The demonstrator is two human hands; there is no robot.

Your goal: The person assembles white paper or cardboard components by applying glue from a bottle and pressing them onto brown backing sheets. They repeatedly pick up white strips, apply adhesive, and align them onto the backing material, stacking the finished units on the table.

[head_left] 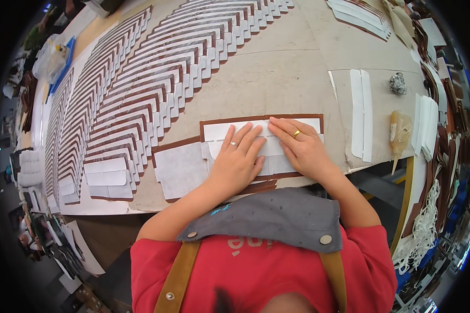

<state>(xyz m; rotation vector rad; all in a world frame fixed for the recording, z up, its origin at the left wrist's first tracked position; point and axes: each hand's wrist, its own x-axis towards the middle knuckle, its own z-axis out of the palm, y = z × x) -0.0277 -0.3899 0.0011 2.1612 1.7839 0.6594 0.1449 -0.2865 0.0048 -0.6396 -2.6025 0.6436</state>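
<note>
Both my hands lie flat on a white backing strip point(219, 131) set on a brown-edged panel point(262, 118) near the table's front edge. My left hand point(238, 159) has its fingers spread over the strip's middle, with a ring on one finger. Just right of it, my right hand point(302, 146) rests with fingers stretched out and close together, wearing a gold-coloured ring. Nothing is gripped in either hand. A second pale panel with brown edging point(180, 167) lies to the left, partly tucked beside the first. My palms hide parts of the strip.
Overlapping rows of brown-edged white pieces point(162, 78) fan across the table's left. On the right lie long white strips point(360, 116), a yellowish glue bottle point(400, 130) and a crumpled silvery ball point(398, 83). More white strips point(427, 125) and tangled white cord point(424, 229) sit farther right.
</note>
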